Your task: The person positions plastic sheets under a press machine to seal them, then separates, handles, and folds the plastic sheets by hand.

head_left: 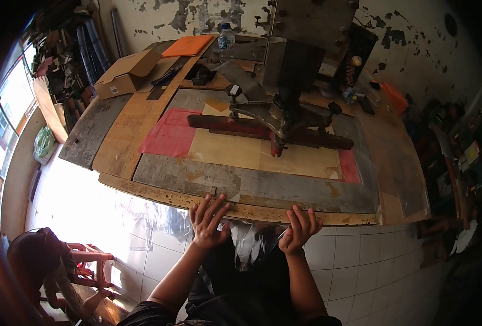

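Note:
My left hand [209, 221] rests with spread fingers on the worn front edge of the worktable [252, 211]. Farther right, my right hand [300, 231] lies at the same edge, its fingers stretched out and a little apart. Clear plastic sheets [247, 242] hang below the edge between my hands. Beyond them, a press machine [287, 111] with a long dark red bar stands over a yellow sheet [241, 153] and a pink sheet [170, 133] on a grey metal plate [181, 173]. A small metal piece [213, 190] sits near my left fingertips.
At the back left are a cardboard box [124, 76] and an orange folder [188, 46]. A water bottle [226, 41] stands at the back. A person [61, 271] is low at the left beside a red stool [91, 266]. More clear plastic [137, 225] lies on the tiled floor.

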`<state>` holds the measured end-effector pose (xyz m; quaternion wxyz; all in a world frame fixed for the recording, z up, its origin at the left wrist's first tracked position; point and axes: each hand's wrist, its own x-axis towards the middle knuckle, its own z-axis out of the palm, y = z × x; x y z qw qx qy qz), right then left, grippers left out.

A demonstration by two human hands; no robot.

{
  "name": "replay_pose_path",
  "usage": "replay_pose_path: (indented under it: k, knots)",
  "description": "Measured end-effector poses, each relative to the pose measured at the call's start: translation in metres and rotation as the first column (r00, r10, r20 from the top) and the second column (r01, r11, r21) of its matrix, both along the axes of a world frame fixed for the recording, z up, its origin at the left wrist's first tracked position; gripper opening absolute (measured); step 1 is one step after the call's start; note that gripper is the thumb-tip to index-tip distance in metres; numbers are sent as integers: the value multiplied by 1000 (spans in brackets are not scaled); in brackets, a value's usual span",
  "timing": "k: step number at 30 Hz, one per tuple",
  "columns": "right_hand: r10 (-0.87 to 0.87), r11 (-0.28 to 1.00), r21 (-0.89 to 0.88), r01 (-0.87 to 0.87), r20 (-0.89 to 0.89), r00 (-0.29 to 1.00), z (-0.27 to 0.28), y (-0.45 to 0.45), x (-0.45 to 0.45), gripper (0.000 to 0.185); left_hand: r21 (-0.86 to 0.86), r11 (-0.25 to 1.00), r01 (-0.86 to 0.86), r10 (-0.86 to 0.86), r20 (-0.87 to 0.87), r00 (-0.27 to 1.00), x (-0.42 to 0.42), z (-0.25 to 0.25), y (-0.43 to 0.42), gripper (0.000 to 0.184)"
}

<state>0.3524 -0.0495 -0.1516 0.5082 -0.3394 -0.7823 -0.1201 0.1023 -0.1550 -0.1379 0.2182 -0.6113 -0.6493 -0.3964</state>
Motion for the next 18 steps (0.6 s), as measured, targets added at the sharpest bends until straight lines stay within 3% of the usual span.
replay_pose_path:
  k: [18]
  knots:
    - [4,1000,3,-4,-11,1000,-1,0,-1,53,-4,1000,-10,10,-13,1000,0,-2,0,42]
